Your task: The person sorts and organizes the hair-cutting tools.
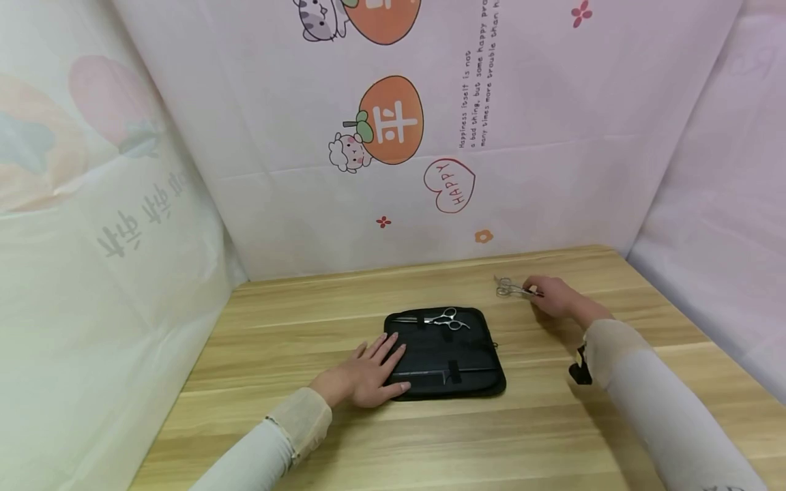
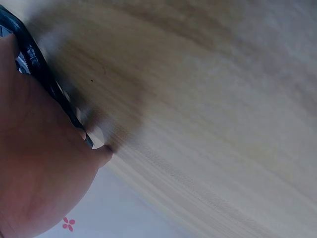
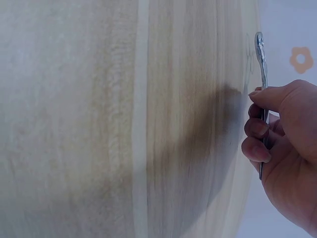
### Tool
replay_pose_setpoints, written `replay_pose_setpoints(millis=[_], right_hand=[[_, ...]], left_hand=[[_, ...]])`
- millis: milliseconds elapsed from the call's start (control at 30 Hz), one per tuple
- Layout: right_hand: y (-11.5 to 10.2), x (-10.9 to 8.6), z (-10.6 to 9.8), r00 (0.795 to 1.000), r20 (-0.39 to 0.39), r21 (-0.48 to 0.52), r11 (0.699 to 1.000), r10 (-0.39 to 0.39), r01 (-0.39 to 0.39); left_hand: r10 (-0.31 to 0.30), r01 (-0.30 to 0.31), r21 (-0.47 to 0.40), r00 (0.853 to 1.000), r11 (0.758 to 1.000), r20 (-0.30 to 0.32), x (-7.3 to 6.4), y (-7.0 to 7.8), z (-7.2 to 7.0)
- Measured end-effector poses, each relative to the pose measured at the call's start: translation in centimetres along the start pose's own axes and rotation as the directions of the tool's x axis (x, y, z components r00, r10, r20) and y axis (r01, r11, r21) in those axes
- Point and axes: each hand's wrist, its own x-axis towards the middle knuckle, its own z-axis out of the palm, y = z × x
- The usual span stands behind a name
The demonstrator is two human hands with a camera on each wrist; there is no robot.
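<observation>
A black case (image 1: 424,349) lies open and flat on the table. My left hand (image 1: 366,375) rests on its left edge with the fingers spread. Silver scissors (image 1: 437,320) are tucked under a strap along the case's top, and a dark slim item (image 1: 424,375) lies along its bottom. Off to the right, my right hand (image 1: 552,296) grips a second pair of scissors (image 1: 522,291) by the blade end, its finger loops pointing left. In the right wrist view, thumb and curled fingers hold these scissors (image 3: 263,74) edge-on above the tabletop.
The wooden table (image 1: 295,320) reaches back to a white printed cloth (image 1: 307,204). More cloth hangs on the left (image 1: 104,327) and right sides. A small black device (image 1: 580,372) sits at my right wrist.
</observation>
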Motion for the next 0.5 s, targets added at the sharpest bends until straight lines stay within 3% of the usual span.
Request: replay_pose_setpoints(millis=[367,500], right_hand=[[-1.1,-0.5,-0.7,0.999,-0.01,0.006,0.999,-0.047,0.047],[-1.5,-0.5,-0.7,0.995,-0.017,0.014,0.995,-0.098,0.098]], left_hand=[[0.001,-0.001,-0.02,1.0,1.0,-0.002,0.1,0.1,-0.1],[0.004,-0.004,-0.015,1.0,1.0,0.0,0.1,0.0,0.0]])
